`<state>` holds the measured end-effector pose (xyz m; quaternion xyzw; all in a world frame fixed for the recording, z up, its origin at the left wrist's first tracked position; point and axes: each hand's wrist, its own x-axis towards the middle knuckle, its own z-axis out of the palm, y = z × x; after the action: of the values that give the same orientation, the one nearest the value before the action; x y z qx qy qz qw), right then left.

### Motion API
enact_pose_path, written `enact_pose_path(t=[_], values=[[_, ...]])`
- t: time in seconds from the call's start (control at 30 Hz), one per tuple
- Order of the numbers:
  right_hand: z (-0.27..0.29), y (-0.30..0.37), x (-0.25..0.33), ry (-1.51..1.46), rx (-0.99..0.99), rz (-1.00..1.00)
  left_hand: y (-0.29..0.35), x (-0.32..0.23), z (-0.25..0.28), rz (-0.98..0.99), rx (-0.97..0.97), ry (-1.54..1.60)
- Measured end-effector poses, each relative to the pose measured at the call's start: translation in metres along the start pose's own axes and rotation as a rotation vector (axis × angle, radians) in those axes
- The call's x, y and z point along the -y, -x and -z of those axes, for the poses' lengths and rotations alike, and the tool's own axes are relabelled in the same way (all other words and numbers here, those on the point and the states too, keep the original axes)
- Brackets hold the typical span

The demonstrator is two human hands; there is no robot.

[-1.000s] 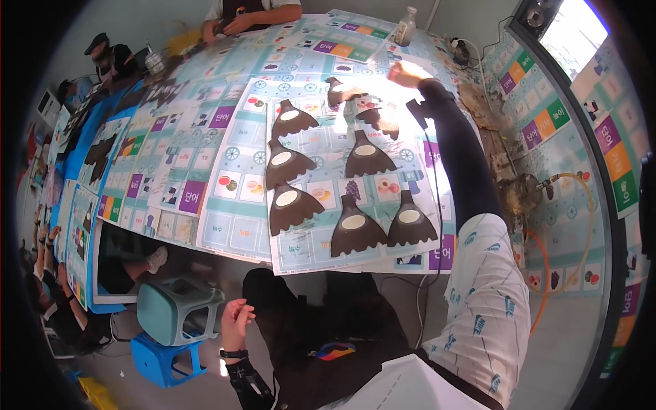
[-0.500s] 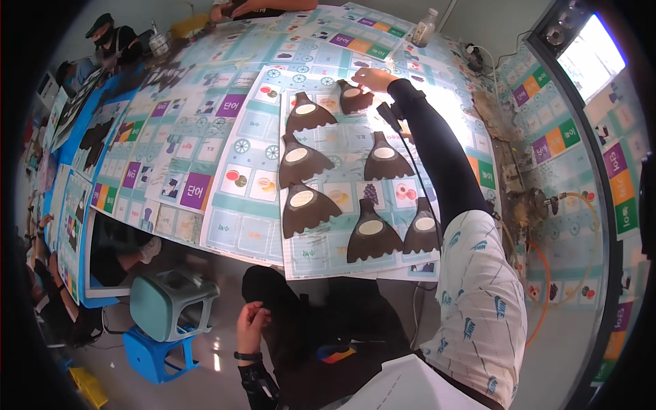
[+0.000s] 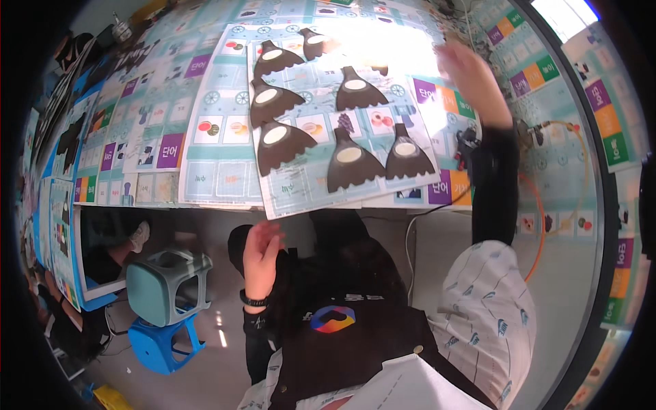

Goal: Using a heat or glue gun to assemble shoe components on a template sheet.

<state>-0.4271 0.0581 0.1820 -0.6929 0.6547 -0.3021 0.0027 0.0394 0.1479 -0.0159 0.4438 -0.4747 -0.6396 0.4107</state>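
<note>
A bottle [image 3: 121, 29] with a narrow top stands at the far left of the table [image 3: 164, 89]; it is too small for me to tell what is inside.

The dark brown pieces [image 3: 357, 101] lie spread over a pale printed sheet [image 3: 301, 197] in front of me, whose near edge reaches past the table's rim. I can make out seven clearly, and part of another shows in the glare at the far right of the group. Each has a narrow neck at the far end, widens toward me and finishes in a wavy, scalloped edge, with a cream oval [image 3: 354, 85] set near the neck. They look flat and matt against the sheet's blue-green squares and fruit pictures.

My left hand [image 3: 262, 260] is up in front of my lap, just short of the sheet's near edge, fingers loosely bent, with nothing visible in it. My right hand [image 3: 468, 72] is over the right side of the table, right of the pieces; its fingers blur into bright sunlight, so I can't tell how far open it is or whether it holds anything. A black tool [image 3: 466, 147] sits just left of my right forearm.
</note>
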Motion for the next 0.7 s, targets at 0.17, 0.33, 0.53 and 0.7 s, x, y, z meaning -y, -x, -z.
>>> enact_pose_path(t=[0.17,0.33,0.53,0.7], values=[[-0.04,0.166,0.013,-0.052,-0.074,-0.561,-0.01,-0.017,-0.019,0.051,0.103,0.171],[-0.08,0.205,0.009,0.03,-0.131,-0.584,-0.006,-0.032,-0.015,0.074,0.024,-0.157],[-0.097,0.2,0.006,0.169,-0.165,-0.563,-0.012,-0.025,-0.022,-0.089,-0.162,-0.096],[-0.099,0.199,0.002,0.167,-0.241,-0.636,-0.021,-0.015,-0.016,-0.211,-0.363,-0.044]])
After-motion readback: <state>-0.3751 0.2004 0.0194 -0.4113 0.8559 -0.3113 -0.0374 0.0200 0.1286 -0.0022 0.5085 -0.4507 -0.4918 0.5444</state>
